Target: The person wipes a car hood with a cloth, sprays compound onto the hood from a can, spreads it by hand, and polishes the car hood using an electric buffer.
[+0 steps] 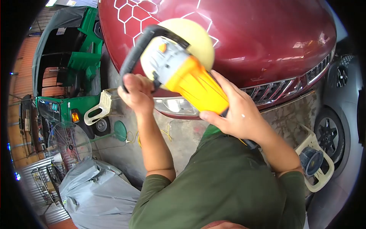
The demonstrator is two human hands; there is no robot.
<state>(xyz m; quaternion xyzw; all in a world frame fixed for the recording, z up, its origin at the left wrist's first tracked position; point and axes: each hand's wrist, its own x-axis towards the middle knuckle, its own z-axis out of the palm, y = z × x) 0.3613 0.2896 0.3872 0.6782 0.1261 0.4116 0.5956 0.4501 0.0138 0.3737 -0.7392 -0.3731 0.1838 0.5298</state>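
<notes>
A yellow and grey car polisher [196,82] is held between my two hands above the front of a red car hood [259,34]. My left hand [137,89] is wrapped round the end of its black loop handle [141,45]. Around the yellow body at the rear grips my right hand [240,110], thumb on the near side. The round pale yellow pad [200,38] faces the hood; whether it touches the paint I cannot tell. White hexagon outlines [133,17] mark the hood's upper left. Below the polisher shows the headlight [177,106].
To the left stand a green three-wheeled vehicle [85,65], a cream plastic chair [108,103] and a wire-guarded fan [69,147]. A grey cover [97,194] drapes something at lower left. At right are another chair [324,177] holding a dark round container [310,160], and a grey car [350,114].
</notes>
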